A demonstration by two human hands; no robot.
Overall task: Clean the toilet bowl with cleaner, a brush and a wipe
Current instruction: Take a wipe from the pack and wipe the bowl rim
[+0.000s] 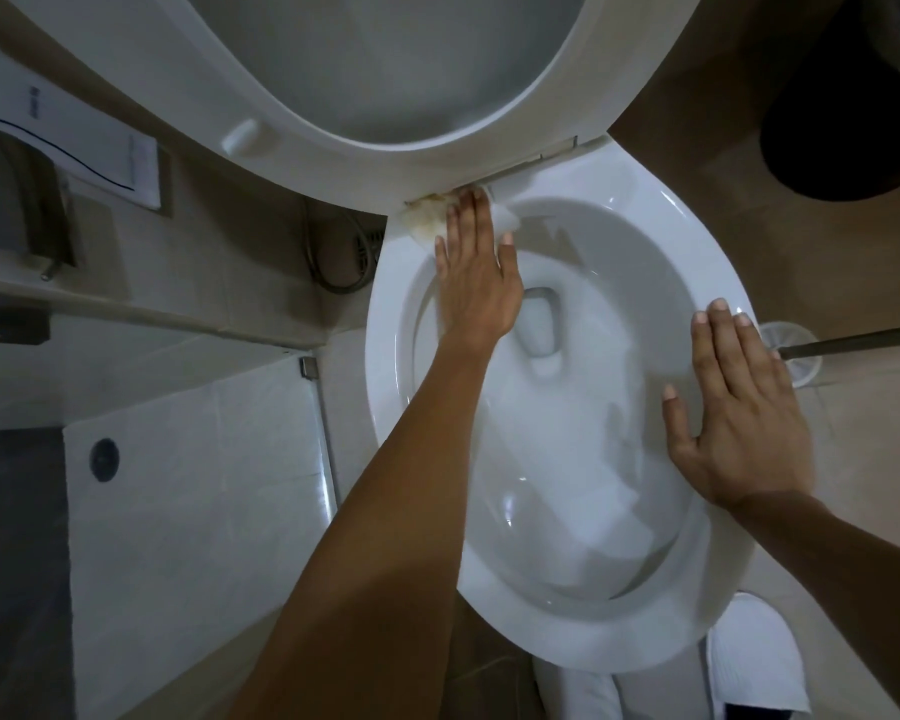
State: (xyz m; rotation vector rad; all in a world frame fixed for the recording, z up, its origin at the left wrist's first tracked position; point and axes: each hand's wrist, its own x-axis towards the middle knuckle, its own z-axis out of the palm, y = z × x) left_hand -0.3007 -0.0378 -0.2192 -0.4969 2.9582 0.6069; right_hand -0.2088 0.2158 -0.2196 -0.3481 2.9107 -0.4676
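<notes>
Tiled bathroom, seat raised | left hand (476, 283) – fingers flat, pressing wipe (502, 216) onto stained back rim of toilet bowl (661, 210) | right hand (739, 407) flat on bowl's right rim – likely bracing | brush (791, 350) just right of bowl

1. There is one view only, from a wide-angle camera worn on the person's head, so no part of the scene is shared with a second view.
2. It looks steeply down onto the toilet bowl (661, 215), which fills the middle of the frame, with the raised seat (333, 148) at the top edge.
3. It sits close: both forearms reach in from the bottom edge toward the bowl.
4. The wide lens bends straight lines near the edges, such as the floor tiles (188, 511) on the left.
</notes>
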